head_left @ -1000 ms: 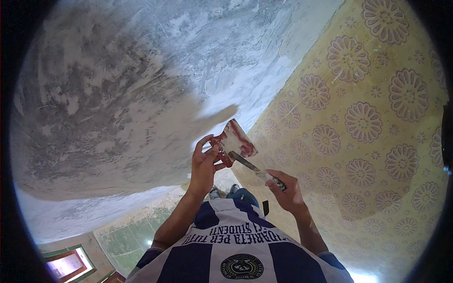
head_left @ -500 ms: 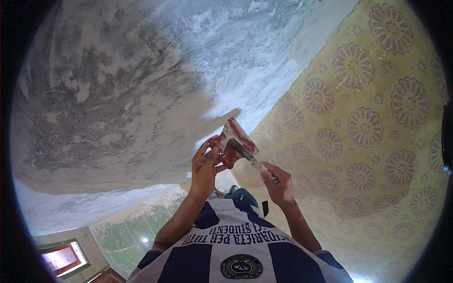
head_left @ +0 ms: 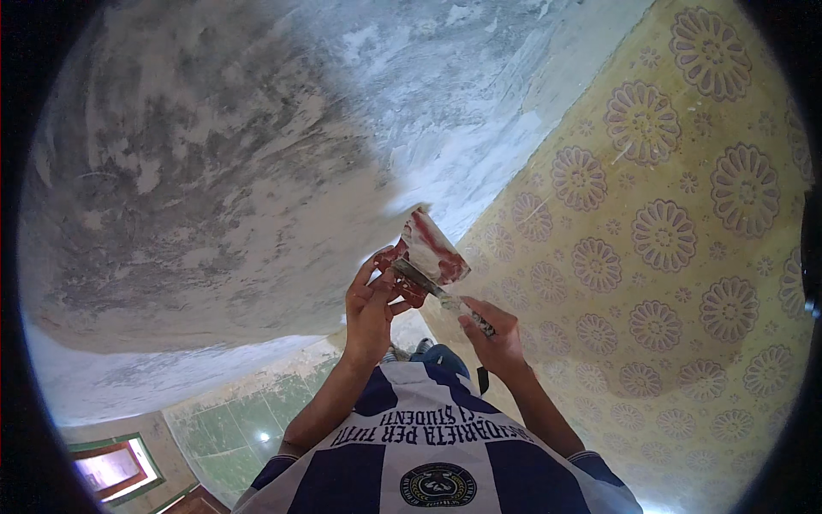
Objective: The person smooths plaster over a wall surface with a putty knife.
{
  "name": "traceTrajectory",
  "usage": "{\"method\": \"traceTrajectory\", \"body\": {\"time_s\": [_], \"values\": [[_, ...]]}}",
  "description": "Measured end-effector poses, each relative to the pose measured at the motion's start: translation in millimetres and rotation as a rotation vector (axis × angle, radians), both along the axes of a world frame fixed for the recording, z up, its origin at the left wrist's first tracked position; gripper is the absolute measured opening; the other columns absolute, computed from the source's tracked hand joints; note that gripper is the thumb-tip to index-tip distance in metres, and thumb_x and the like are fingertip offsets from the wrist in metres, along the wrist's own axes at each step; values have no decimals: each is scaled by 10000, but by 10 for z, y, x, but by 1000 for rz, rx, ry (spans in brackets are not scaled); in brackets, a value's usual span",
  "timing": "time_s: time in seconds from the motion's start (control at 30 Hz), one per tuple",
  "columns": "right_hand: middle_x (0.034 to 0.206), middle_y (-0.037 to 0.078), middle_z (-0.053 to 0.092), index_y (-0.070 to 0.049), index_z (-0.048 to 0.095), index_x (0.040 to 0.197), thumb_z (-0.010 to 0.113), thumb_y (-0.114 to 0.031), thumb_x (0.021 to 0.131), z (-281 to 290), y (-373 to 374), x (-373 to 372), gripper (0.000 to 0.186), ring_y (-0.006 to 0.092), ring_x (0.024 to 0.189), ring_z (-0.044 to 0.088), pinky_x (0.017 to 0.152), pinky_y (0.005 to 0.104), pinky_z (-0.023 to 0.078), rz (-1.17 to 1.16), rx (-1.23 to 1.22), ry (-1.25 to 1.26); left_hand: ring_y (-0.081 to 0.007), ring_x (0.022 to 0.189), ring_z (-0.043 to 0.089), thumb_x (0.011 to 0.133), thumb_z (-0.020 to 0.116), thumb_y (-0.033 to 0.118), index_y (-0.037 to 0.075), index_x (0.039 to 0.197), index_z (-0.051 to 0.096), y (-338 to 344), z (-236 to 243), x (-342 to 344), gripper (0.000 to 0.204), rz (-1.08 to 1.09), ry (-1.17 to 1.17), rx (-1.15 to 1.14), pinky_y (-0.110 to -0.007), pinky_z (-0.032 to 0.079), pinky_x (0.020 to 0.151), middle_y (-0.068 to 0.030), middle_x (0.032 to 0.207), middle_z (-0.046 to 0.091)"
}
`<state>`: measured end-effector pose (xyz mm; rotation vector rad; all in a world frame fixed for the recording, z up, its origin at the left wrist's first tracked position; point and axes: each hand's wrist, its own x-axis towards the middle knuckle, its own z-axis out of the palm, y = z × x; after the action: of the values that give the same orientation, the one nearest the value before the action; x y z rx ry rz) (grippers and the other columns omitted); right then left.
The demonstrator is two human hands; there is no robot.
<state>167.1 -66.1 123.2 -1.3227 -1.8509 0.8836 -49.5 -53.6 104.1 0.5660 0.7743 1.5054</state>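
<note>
My left hand point(head_left: 370, 307) grips the near edge of a red, flat plastering spreader point(head_left: 445, 267), its face smeared with white putty. In my right hand point(head_left: 497, 332) is the handle of a narrow putty knife point(head_left: 417, 276), crusted with dried white stuff. The knife's blade lies across the spreader's near part, close to my left fingers. Both tools are held in front of my chest, near the corner where two walls meet. My left fingertips are partly hidden behind the spreader.
To the left and ahead rises a grey wall point(head_left: 214, 171) with patchy white plaster. On the right stands a yellow wall point(head_left: 625, 231) with a flower pattern. Green tiles point(head_left: 223, 428) and a framed window point(head_left: 111, 469) show at the lower left.
My right hand has drawn the putty knife left and toward me, from the middle of the spreader to its near edge. White putty now covers more of the spreader's middle.
</note>
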Motion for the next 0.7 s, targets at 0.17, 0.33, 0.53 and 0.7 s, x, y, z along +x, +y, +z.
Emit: {"method": "traceTrajectory", "body": {"time_s": [0.17, 0.33, 0.53, 0.7], "values": [[906, 151, 700, 23, 654, 1170, 669, -83, 923, 43, 89, 158, 270, 168, 772, 657, 698, 304, 515, -123, 48, 28, -240, 1036, 694, 1038, 462, 135, 12, 1379, 457, 3, 8, 9, 363, -54, 38, -12, -372, 620, 809, -156, 1232, 641], [829, 74, 693, 26, 665, 1145, 617, -132, 971, 229, -45, 345, 239, 91, 644, 564, 602, 254, 461, -164, -119, 223, -225, 1012, 702, 1029, 481, 131, 35, 1380, 469, 46, 20, 26, 365, -5, 22, -14, -368, 636, 779, -134, 1244, 638], [728, 10, 646, 0, 672, 1032, 536, -205, 1020, 449, -10, 687, 246, 42, 535, 437, 491, 231, 363, -265, -311, 179, -217, 1016, 697, 1029, 496, 146, 37, 1381, 466, 50, -15, -15, 369, -4, 36, -13, -366, 630, 793, -139, 1223, 651], [671, 15, 635, -6, 682, 974, 534, -216, 1015, 526, -93, 731, 261, 44, 524, 446, 483, 232, 353, -258, -533, 124, -192, 990, 695, 1032, 508, 162, 48, 1372, 481, 61, -61, 5, 360, 12, 68, 20, -355, 624, 787, -132, 1201, 663]]}}
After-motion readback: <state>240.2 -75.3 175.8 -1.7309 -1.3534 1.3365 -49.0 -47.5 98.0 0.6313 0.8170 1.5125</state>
